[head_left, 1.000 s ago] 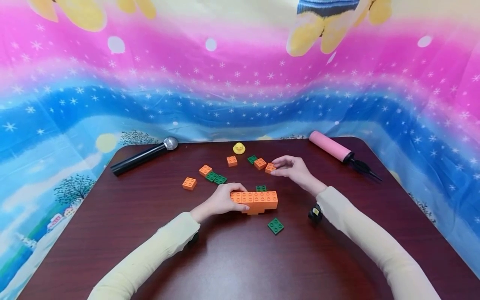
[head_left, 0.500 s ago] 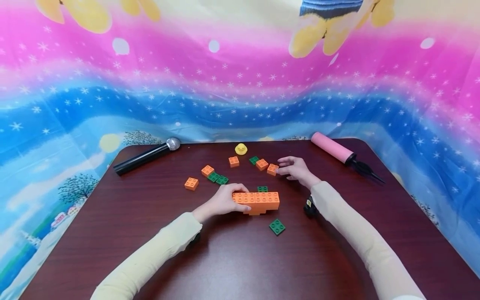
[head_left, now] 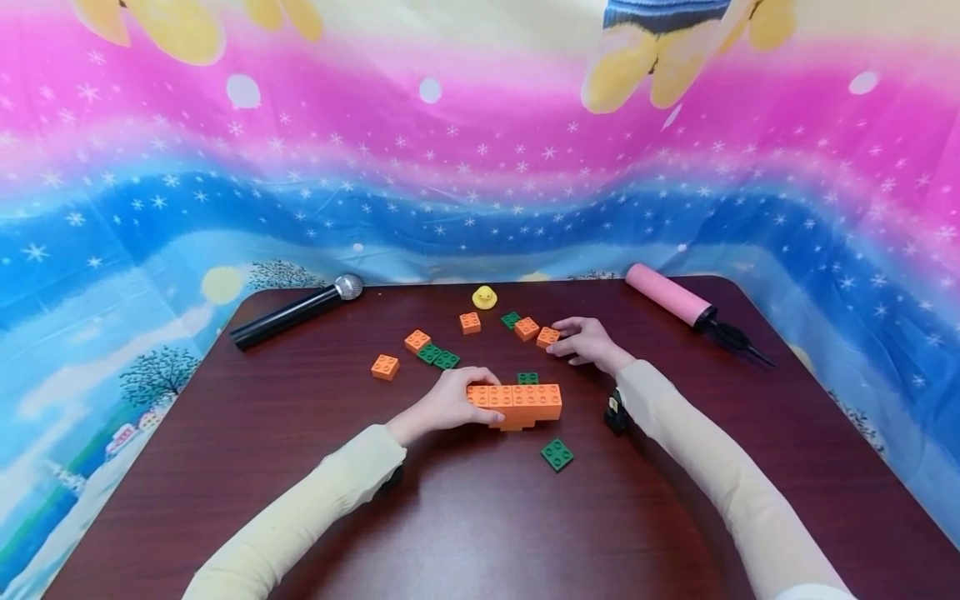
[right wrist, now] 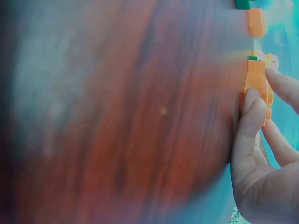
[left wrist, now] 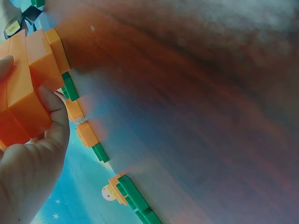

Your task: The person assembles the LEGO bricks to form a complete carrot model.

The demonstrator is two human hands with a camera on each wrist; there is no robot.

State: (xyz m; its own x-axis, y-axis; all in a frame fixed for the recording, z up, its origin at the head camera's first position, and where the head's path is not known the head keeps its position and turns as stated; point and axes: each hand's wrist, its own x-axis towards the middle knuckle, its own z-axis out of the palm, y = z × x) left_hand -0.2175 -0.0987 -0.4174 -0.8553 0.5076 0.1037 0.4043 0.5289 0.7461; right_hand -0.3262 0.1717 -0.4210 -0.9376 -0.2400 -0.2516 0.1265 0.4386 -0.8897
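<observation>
In the head view my left hand (head_left: pixel 450 398) grips the left end of a long orange block assembly (head_left: pixel 525 402), studs up with a narrower stepped part below. The left wrist view shows the thumb and fingers curled round the orange bricks (left wrist: pixel 32 93). My right hand (head_left: pixel 588 342) is at a small orange brick (head_left: pixel 548 337) farther back, thumb on its near side and a finger behind it. In the right wrist view the fingers pinch around that orange brick (right wrist: pixel 256 80). Behind the assembly is a partly hidden green brick (head_left: pixel 528 378); a green brick (head_left: pixel 557 455) lies in front.
Another orange brick (head_left: pixel 527 328) and a green one (head_left: pixel 511 320) lie left of the right hand. Several more bricks (head_left: pixel 417 341) are scattered left of centre. A rubber duck (head_left: pixel 484 297), a black microphone (head_left: pixel 292 315) and a pink hand pump (head_left: pixel 671 296) lie toward the back edge.
My right hand drew slightly back from the small orange brick, then came in again with its fingers around it. The left hand and the assembly have stayed in place.
</observation>
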